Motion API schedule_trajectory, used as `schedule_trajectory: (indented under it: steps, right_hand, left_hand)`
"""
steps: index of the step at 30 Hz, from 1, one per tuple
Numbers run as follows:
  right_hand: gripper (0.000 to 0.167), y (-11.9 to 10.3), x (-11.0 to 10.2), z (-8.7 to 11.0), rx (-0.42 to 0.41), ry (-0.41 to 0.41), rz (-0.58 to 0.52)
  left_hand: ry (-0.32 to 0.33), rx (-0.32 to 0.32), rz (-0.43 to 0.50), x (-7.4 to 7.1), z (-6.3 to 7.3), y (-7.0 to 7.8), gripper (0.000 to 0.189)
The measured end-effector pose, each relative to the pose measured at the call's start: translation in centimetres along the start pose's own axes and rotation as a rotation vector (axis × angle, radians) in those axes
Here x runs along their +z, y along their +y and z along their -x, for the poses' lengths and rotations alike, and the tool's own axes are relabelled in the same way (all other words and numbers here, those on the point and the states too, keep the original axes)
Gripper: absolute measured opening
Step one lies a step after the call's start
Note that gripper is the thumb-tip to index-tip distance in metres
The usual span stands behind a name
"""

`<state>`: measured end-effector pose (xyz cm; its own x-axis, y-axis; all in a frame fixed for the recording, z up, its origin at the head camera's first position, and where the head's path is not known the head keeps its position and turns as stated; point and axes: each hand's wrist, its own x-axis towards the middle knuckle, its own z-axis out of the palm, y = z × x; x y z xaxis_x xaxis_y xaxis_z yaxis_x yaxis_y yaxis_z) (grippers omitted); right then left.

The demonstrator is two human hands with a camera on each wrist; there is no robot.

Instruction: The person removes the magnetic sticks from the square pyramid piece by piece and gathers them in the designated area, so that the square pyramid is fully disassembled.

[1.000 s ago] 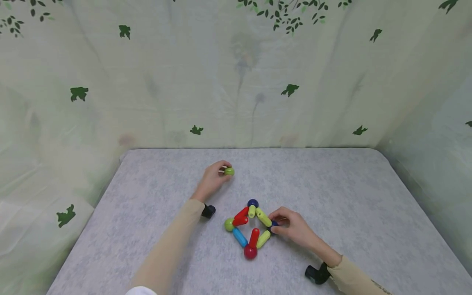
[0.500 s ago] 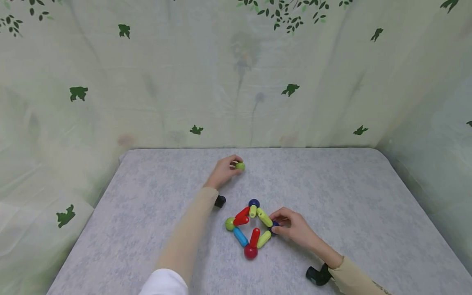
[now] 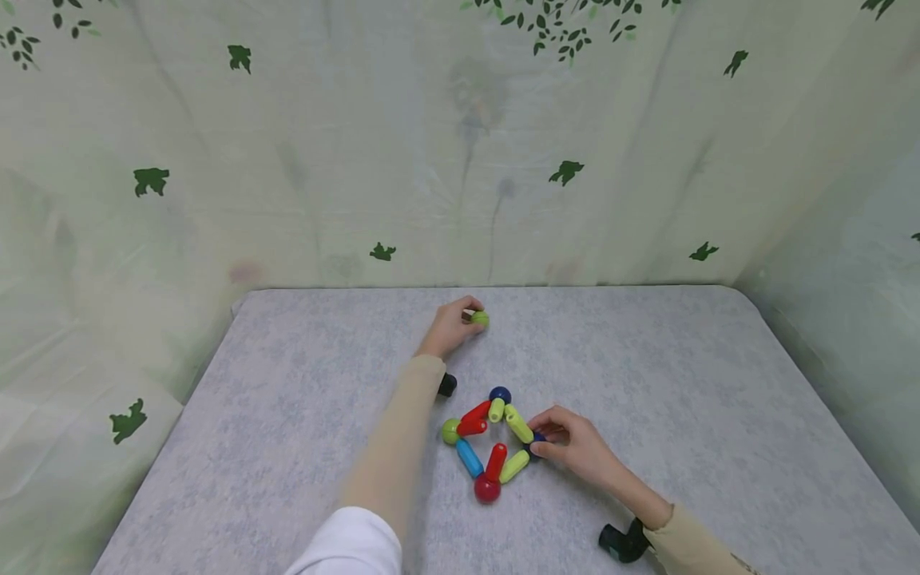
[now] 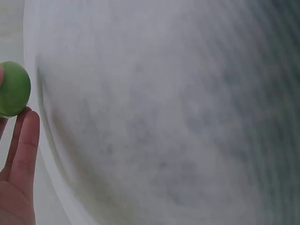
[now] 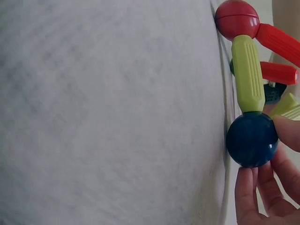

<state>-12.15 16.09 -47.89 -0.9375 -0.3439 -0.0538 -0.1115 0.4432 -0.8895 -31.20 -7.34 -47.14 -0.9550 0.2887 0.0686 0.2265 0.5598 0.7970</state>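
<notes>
Left hand: the left hand [image 3: 450,327] reaches toward the far side of the worktop, its fingers and thumb pinching a loose green ball [image 3: 481,319].
Loose green ball: near the worktop's far edge, beyond the ring of rods and well apart from it; whether it touches the surface I cannot tell.
Right hand: the right hand [image 3: 578,451] has fingers and thumb pinching the right blue ball [image 5: 252,139], at the ring's right corner.
Ring corners: the far blue ball [image 3: 500,395], the left green ball [image 3: 450,431], the near red ball [image 3: 487,489] and the right blue ball.
Ring sides: a red side rod [image 3: 475,413], a blue rod [image 3: 469,459] and two yellow-green rods [image 3: 518,424], each between neighbouring balls.
Rods with a free end: a red one [image 3: 497,458] at the near red ball, another red one [image 3: 472,429] at the left green ball, and a short yellow-green one [image 3: 497,410] at the far blue ball.
Surface detail: lengthwise grooves on the yellow-green rod nearest the right wrist camera; a seam line round the near red ball.
Writing: a dark marking on the right sleeve [image 3: 700,543], too small to read.
Worktop: mottled grey worktop [image 3: 683,383].
Backdrop: pale curtain [image 3: 402,160] with dark green bird-like and leaf prints.
</notes>
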Motion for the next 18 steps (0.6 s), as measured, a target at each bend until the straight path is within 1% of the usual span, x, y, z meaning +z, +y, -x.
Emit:
schedule_trajectory:
  steps: [5, 18]
  right_hand:
    - [0.023, -0.2, 0.2, 0.4, 0.017, 0.033, 0.015]
    - [0.023, -1.5, 1.2, 1.2, 0.041, 0.049, 0.026]
  left_hand:
    - [0.009, -0.007, -0.002, 0.7, -0.6, 0.1, 0.028]
    - [-0.005, -0.006, -0.016, 1.0, -0.7, 0.2, 0.027]
